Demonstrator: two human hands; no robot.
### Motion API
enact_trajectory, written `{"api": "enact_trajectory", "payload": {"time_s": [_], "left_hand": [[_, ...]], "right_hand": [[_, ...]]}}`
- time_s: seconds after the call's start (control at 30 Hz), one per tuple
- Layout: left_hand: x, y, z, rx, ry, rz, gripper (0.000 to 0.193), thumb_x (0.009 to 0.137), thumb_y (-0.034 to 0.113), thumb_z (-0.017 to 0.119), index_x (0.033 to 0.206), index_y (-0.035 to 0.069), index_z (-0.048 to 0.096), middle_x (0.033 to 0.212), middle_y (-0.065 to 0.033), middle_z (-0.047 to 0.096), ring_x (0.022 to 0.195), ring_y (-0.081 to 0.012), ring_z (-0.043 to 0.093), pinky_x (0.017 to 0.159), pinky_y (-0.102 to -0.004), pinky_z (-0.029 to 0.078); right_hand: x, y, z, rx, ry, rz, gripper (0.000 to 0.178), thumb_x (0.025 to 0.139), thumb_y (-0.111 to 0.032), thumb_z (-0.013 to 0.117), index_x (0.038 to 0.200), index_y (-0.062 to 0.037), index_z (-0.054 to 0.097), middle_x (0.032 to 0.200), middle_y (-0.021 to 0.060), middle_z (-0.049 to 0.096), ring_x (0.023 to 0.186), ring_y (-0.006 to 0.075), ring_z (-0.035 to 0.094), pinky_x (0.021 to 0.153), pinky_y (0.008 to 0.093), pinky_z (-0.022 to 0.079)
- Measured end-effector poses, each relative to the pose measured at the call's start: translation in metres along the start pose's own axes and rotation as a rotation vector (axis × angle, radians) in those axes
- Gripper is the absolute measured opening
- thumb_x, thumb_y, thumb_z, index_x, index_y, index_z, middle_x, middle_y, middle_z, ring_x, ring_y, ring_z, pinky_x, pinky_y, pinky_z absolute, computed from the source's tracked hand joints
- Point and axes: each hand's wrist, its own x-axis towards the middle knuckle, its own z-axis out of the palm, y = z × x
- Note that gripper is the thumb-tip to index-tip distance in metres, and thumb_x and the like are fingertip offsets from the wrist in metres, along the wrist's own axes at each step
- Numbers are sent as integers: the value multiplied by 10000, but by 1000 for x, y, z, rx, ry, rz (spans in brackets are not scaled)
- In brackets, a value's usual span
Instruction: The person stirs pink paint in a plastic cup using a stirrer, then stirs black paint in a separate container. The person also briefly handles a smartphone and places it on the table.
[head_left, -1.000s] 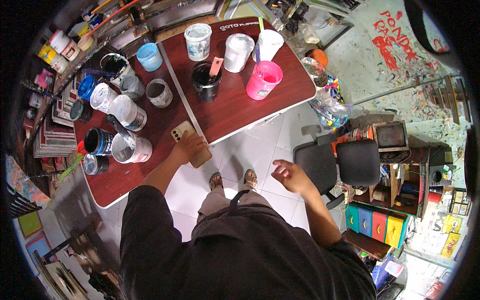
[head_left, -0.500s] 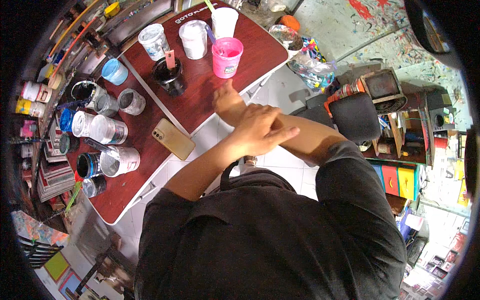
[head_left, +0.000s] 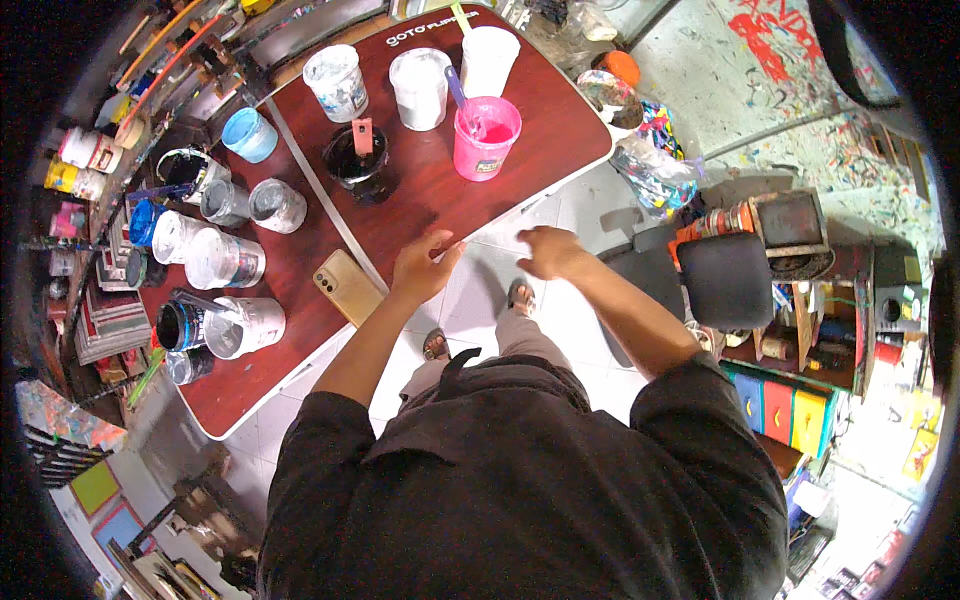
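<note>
Bare hands at the near edge of a dark red, wood-grained rectangular table (head_left: 425,208) with a pale rim. The left hand (head_left: 425,268) is released, its fingers lightly bent and thumb set apart; it overlaps the table edge in the view, and whether it touches the tabletop cannot be told. The right hand (head_left: 550,252) is likewise released, fingers directed toward the left hand but apart from it, above the pale tiled floor (head_left: 468,305). A gold, rectangular smartphone (head_left: 350,288) lies camera side up at the table's near edge, left of the pale dividing strip (head_left: 322,188) and near the left hand.

Beyond the hands, right of the strip, stand a bright pink plastic tub (head_left: 487,150), in which a purple-handled tool (head_left: 457,88) leans, and a black round tub (head_left: 355,182) bearing a flat pinkish tool (head_left: 363,137). Three white cylindrical tubs (head_left: 420,95) stand behind these. Left of the strip are a light blue tub (head_left: 250,137), a grey, paint-smeared tub (head_left: 278,206) and further containers. A dark grey chair (head_left: 725,280) stands to the right of the right forearm.
</note>
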Motion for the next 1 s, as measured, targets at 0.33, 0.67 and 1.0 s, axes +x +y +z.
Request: {"api": "enact_trajectory", "payload": {"time_s": [0.33, 0.67, 1.0], "left_hand": [[90, 4, 108, -79, 623, -75, 999, 576, 336, 833, 1307, -66, 283, 1313, -240, 355, 1228, -341, 356, 1031, -397, 300], [161, 29, 150, -175, 1104, -37, 1068, 483, 315, 863, 1300, -41, 273, 1262, -226, 366, 1181, -367, 365, 1003, -450, 296], [168, 24, 154, -46, 1206, 11, 965, 423, 342, 820, 1230, 37, 388, 1173, -155, 468, 1086, -351, 450, 947, -495, 309]], "right_hand": [[3, 176, 5, 489, 42, 101, 423, 811, -285, 642, 1149, -50, 549, 900, 112, 649, 801, 224, 613, 728, 334, 485], [19, 260, -35, 535, -32, 46, 428, 793, -241, 663, 1169, -71, 548, 891, 92, 638, 745, 196, 590, 717, 333, 494], [46, 246, -74, 468, -38, -203, 389, 815, -141, 660, 1166, -35, 528, 898, 87, 626, 755, 142, 594, 681, 283, 488]]}}
